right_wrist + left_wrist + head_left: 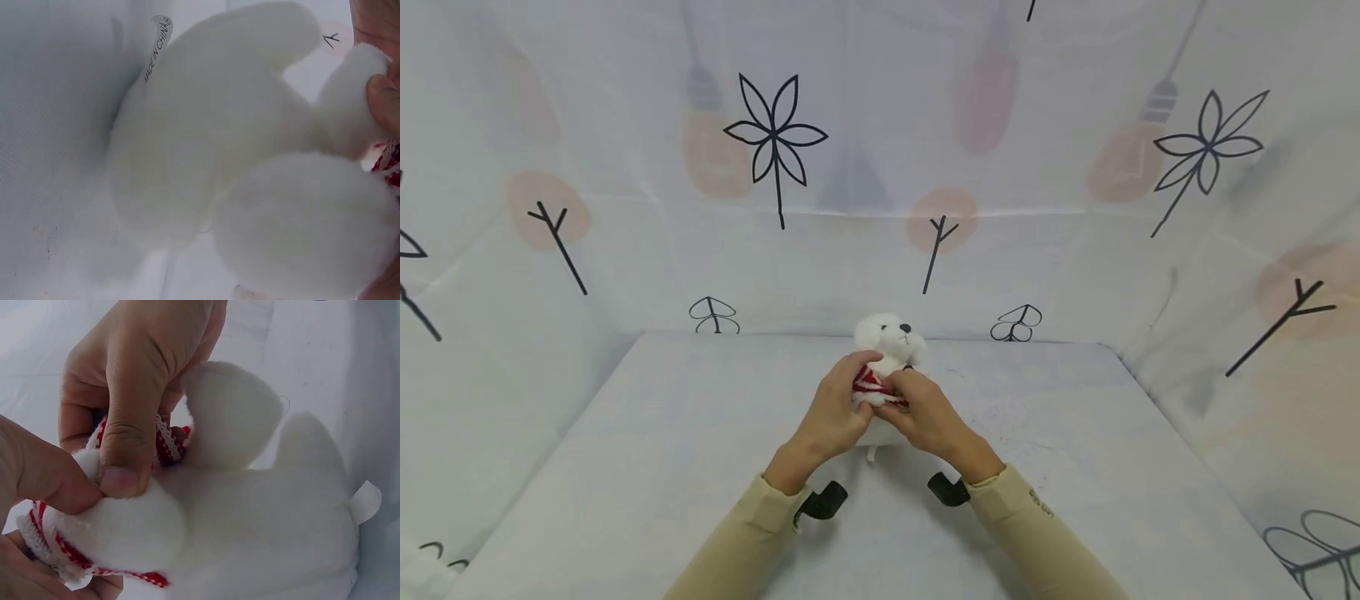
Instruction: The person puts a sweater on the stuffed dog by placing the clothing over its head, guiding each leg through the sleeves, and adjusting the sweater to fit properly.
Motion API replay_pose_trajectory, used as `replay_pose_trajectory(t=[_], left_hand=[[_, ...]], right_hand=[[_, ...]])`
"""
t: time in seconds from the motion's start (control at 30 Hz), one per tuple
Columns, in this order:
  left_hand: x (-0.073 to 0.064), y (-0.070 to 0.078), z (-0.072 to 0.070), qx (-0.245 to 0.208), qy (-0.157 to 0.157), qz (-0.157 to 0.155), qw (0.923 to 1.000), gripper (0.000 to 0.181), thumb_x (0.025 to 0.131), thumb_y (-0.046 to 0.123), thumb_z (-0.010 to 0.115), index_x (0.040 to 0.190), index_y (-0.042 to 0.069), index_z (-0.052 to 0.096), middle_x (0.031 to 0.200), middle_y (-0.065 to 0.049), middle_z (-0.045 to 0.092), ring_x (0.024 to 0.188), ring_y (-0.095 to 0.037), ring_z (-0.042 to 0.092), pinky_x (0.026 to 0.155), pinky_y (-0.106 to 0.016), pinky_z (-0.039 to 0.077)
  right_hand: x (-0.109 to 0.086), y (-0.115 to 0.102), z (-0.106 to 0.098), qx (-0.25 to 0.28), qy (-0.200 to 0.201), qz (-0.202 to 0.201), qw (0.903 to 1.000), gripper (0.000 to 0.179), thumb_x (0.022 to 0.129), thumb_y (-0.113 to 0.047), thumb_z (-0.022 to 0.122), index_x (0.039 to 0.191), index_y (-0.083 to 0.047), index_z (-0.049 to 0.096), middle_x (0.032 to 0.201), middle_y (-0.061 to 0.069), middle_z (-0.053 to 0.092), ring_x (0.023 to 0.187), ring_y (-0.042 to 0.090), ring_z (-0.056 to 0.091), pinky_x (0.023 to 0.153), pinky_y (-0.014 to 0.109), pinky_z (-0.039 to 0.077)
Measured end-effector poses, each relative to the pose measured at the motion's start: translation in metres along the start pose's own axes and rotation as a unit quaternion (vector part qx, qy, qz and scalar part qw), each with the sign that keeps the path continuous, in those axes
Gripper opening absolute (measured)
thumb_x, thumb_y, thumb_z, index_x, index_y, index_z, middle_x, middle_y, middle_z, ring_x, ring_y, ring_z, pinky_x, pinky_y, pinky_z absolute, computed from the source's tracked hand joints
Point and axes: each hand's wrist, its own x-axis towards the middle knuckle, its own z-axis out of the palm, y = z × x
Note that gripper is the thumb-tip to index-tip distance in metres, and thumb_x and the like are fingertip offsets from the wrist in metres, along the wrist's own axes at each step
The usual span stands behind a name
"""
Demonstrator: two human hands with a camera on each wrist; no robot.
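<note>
A white plush animal (891, 333) with a dark nose sits upright on the table, its face turned up and to the right. It wears a red-and-white knitted piece (868, 381) around the upper body. From the left, my left hand (838, 408) grips the toy at the knit. My right hand (928, 412) pinches the knit and plush from the other side, its thumb and fingers curled in. In the left wrist view both thumbs press close together on the white plush (269, 519). The right wrist view shows the toy's rounded white back (187, 137).
The toy rests on a white-covered table (662, 467) that reaches to a patterned cloth backdrop (850, 250). Dark wrist mounts (823, 500) sit below both wrists. A small white tag (159, 47) sticks out from the toy's lower back.
</note>
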Motion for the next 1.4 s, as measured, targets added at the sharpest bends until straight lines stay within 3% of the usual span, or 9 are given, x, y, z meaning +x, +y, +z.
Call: replay_pose_trajectory(t=[0.17,0.37,0.5,0.6,0.73,0.83,1.1,1.23,1.4], left_hand=[[0.000,-0.001,-0.001,0.021,-0.005,-0.001,0.9998,0.069,0.069,-0.018,0.060,0.132,0.007,0.049,0.117,-0.012,0.057,0.099,-0.018,0.055,0.083,-0.034,0.049],[-0.001,-0.004,-0.001,0.024,0.006,0.005,0.9997,0.056,0.071,-0.016,0.064,0.124,0.003,0.055,0.117,-0.012,0.060,0.098,-0.019,0.058,0.081,-0.034,0.050],[0.000,-0.010,0.000,0.037,0.008,0.021,0.9991,0.054,0.073,-0.009,0.072,0.123,0.001,0.055,0.116,-0.012,0.060,0.102,-0.022,0.057,0.082,-0.035,0.050],[-0.001,-0.015,0.003,0.055,-0.006,0.039,0.9977,0.060,0.071,-0.005,0.078,0.126,0.000,0.052,0.116,-0.012,0.059,0.107,-0.025,0.054,0.089,-0.038,0.047],[-0.002,-0.021,0.006,0.074,-0.016,0.050,0.9959,0.068,0.068,-0.008,0.078,0.129,0.000,0.049,0.116,-0.013,0.057,0.112,-0.028,0.051,0.098,-0.041,0.041],[-0.003,-0.021,0.006,0.073,-0.008,0.046,0.9963,0.071,0.067,-0.011,0.077,0.131,0.000,0.047,0.118,-0.014,0.057,0.110,-0.027,0.052,0.094,-0.040,0.044],[-0.005,-0.020,0.001,0.025,0.015,0.064,0.9975,0.068,0.070,-0.013,0.073,0.131,0.000,0.046,0.119,-0.020,0.056,0.103,-0.023,0.055,0.084,-0.037,0.048],[-0.003,-0.020,0.000,0.007,0.020,0.067,0.9975,0.066,0.071,-0.012,0.071,0.129,0.002,0.046,0.115,-0.019,0.058,0.097,-0.019,0.056,0.083,-0.034,0.048],[-0.003,-0.018,0.000,0.002,0.034,0.058,0.9977,0.063,0.068,-0.013,0.070,0.125,0.002,0.048,0.099,-0.011,0.059,0.079,-0.015,0.052,0.070,-0.029,0.046]], right_hand=[[0.000,0.000,-0.002,0.017,0.001,-0.009,0.9998,0.022,0.082,-0.010,0.075,0.092,-0.009,0.055,0.083,-0.003,0.051,0.072,0.009,0.044,0.060,0.024,0.041],[0.000,0.003,-0.001,0.002,0.017,-0.025,0.9995,0.025,0.080,-0.008,0.076,0.084,-0.010,0.051,0.077,-0.003,0.046,0.070,0.009,0.042,0.059,0.023,0.038],[0.001,0.007,-0.001,-0.019,0.042,-0.036,0.9983,0.027,0.077,-0.009,0.079,0.086,-0.009,0.054,0.089,0.002,0.052,0.082,0.014,0.049,0.067,0.026,0.045],[0.001,0.011,-0.001,-0.018,0.053,-0.040,0.9977,0.026,0.076,-0.008,0.080,0.087,-0.009,0.056,0.104,0.005,0.058,0.093,0.018,0.052,0.074,0.029,0.048],[0.001,0.014,0.000,-0.016,0.051,-0.037,0.9979,0.023,0.078,-0.003,0.076,0.089,-0.009,0.056,0.099,0.004,0.061,0.091,0.017,0.053,0.075,0.030,0.046],[0.002,0.014,0.000,-0.019,0.057,-0.031,0.9977,0.024,0.078,-0.002,0.075,0.092,-0.008,0.057,0.090,0.002,0.058,0.085,0.016,0.053,0.074,0.030,0.045],[0.000,0.013,-0.002,0.020,0.030,-0.030,0.9989,0.035,0.081,-0.006,0.075,0.112,-0.005,0.058,0.102,0.005,0.061,0.092,0.017,0.056,0.077,0.031,0.047],[0.000,0.013,-0.003,0.050,0.028,-0.032,0.9978,0.026,0.081,-0.005,0.074,0.104,-0.007,0.061,0.094,0.002,0.059,0.083,0.013,0.051,0.070,0.027,0.045],[-0.001,0.015,-0.001,0.080,0.034,-0.025,0.9959,0.021,0.081,-0.002,0.074,0.095,-0.009,0.060,0.085,-0.001,0.057,0.073,0.009,0.049,0.061,0.024,0.044]])
